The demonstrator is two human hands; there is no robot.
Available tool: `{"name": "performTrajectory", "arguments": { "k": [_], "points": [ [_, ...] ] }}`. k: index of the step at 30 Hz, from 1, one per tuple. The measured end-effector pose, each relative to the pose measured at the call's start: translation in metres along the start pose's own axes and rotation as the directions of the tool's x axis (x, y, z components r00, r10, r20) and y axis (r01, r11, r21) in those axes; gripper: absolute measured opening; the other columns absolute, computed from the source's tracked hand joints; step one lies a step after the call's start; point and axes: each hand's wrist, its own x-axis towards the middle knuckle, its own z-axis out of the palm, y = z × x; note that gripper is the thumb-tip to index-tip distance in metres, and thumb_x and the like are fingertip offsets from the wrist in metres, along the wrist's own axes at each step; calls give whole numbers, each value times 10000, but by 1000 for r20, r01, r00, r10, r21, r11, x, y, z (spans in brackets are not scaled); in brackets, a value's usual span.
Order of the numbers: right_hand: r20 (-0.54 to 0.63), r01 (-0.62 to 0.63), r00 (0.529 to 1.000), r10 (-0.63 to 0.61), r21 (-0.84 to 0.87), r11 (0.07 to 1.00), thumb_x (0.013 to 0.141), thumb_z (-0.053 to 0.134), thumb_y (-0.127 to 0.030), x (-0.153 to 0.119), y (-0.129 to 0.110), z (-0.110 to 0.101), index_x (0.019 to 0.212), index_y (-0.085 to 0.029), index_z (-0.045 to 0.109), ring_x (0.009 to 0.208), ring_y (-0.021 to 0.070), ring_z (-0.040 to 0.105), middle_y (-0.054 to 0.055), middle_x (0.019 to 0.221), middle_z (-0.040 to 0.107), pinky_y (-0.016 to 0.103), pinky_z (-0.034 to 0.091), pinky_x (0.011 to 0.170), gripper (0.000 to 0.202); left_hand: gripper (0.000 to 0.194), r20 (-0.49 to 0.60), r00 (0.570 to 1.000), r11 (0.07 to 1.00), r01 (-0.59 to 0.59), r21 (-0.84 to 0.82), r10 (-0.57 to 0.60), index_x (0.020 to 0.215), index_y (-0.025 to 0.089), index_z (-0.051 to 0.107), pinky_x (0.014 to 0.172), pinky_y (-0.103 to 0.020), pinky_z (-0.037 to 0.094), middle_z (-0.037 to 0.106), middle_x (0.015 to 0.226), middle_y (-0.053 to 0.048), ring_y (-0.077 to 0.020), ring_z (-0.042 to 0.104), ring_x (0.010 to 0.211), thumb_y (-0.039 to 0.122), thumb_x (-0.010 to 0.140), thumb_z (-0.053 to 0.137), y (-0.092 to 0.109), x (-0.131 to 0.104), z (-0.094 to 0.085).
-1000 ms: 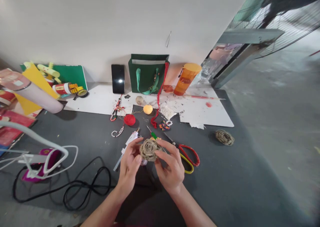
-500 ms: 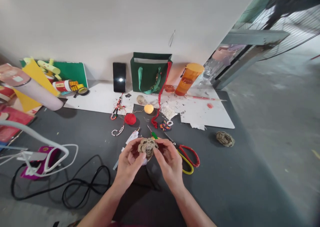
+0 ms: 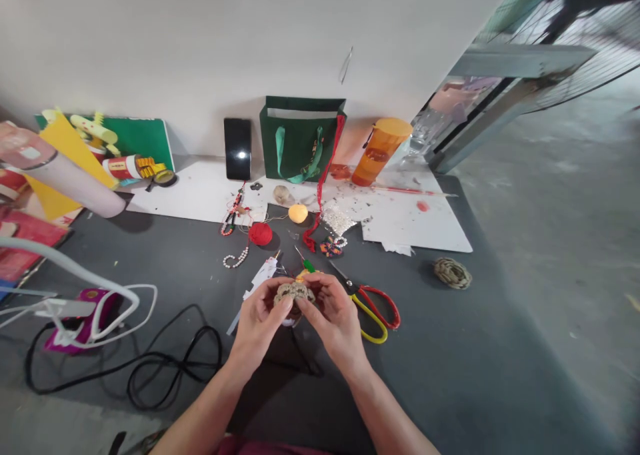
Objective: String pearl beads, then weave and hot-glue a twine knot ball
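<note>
Head view. I see both hands meeting just above the dark surface (image 3: 450, 375), with a small coiled jute rosette (image 3: 293, 293) pinched between them. The left hand (image 3: 260, 321) closes on the rosette's left edge, thumb across its near face; the right hand (image 3: 335, 318) closes on its right edge, forefinger and thumb curled over the top. Both sets of fingers are nearly shut, parted only by the rosette itself.

The rosette sits directly between the two sets of fingertips, touching both and lifted clear of the surface. It is roughly round, so I can name no long axis; its flat face tilts up toward the camera. Neither hand is nearer: each grips one side.

Just beyond the right fingers lie scissors (image 3: 373, 305) with red and yellow handles, blades pointing away to the upper left. A green-handled tool (image 3: 306, 263) lies just past the fingertips, partly hidden by them. Farther beyond the fingers are a red yarn ball (image 3: 261, 233) and a green gift bag (image 3: 300, 138) against the wall. Well to the right of the right fingers rests a second jute rosette (image 3: 452, 273). To the left of the left fingers, black cable (image 3: 165, 365) loops over the surface.
</note>
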Motion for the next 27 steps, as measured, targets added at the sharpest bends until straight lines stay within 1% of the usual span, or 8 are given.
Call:
{"name": "performTrajectory", "arguments": {
  "k": [4, 8, 10, 12, 16, 21, 24, 27],
  "points": [
    [13, -21, 1000, 20, 46, 999, 784, 711, -301, 0, 2, -2, 1005, -259, 625, 896, 188, 617, 30, 964, 647, 317, 496, 811, 241, 353, 55, 998, 998, -17, -59, 20, 1071, 157, 664, 810, -299, 484, 689, 1037, -99, -228, 627, 941, 408, 829, 609, -2, 0, -3],
    [34, -65, 998, 60, 155, 986, 794, 707, -302, 0, 4, -2, 1009, -273, 624, 879, 164, 598, 10, 956, 630, 276, 490, 778, 232, 351, 61, 998, 998, -14, -55, 18, 1093, 188, 645, 812, -275, 485, 686, 1043, -79, -198, 625, 939, 337, 779, 689, -2, 1, -2],
    [20, -70, 998, 68, 209, 975, 790, 714, -295, 1, 5, -2, 996, -271, 627, 863, 153, 590, 2, 933, 623, 260, 487, 765, 225, 341, 47, 999, 999, 14, -50, -12, 1082, 198, 641, 798, -264, 489, 691, 1011, -66, -179, 626, 910, 296, 763, 711, -1, 1, -2],
    [-2, -76, 997, 79, 241, 968, 787, 716, -295, 1, 6, -1, 985, -262, 627, 831, 148, 584, 1, 905, 620, 250, 486, 735, 219, 329, 36, 999, 998, 25, -62, -23, 1067, 191, 646, 807, -271, 492, 692, 998, -68, -180, 625, 910, 286, 759, 714, 0, 1, -2],
    [-24, -89, 995, 98, 249, 964, 796, 702, -315, 1, 6, 0, 985, -253, 617, 806, 155, 579, 10, 899, 624, 259, 488, 708, 216, 371, 36, 999, 997, -3, -77, 6, 1088, 166, 650, 839, -310, 495, 680, 1052, -99, -219, 620, 964, 312, 752, 710, 1, 2, -2],
    [-37, -93, 994, 105, 248, 964, 792, 700, -331, 0, 4, 2, 973, -256, 609, 822, 167, 579, 12, 910, 622, 278, 490, 729, 216, 334, 9, 1000, 997, -14, -71, 15, 1066, 183, 658, 850, -296, 491, 684, 1034, -75, -202, 619, 960, 267, 747, 709, 1, 2, -2],
    [-37, -109, 992, 122, 253, 961, 801, 685, -352, 0, 3, 3, 959, -248, 594, 786, 173, 577, 19, 886, 618, 291, 493, 698, 210, 368, 25, 1000, 996, -14, -88, 17, 1092, 181, 646, 842, -303, 498, 677, 1062, -87, -211, 617, 974, 288, 747, 712, 1, 2, -1],
    [-6, -103, 994, 109, 259, 960, 807, 675, -359, -1, 2, 1, 938, -243, 588, 768, 165, 567, 9, 867, 607, 282, 476, 688, 196, 348, -1, 1000, 997, 20, -72, -20, 1058, 181, 659, 815, -292, 506, 691, 1024, -82, -195, 626, 926, 309, 741, 725, 2, 2, 2]
  ]
}}
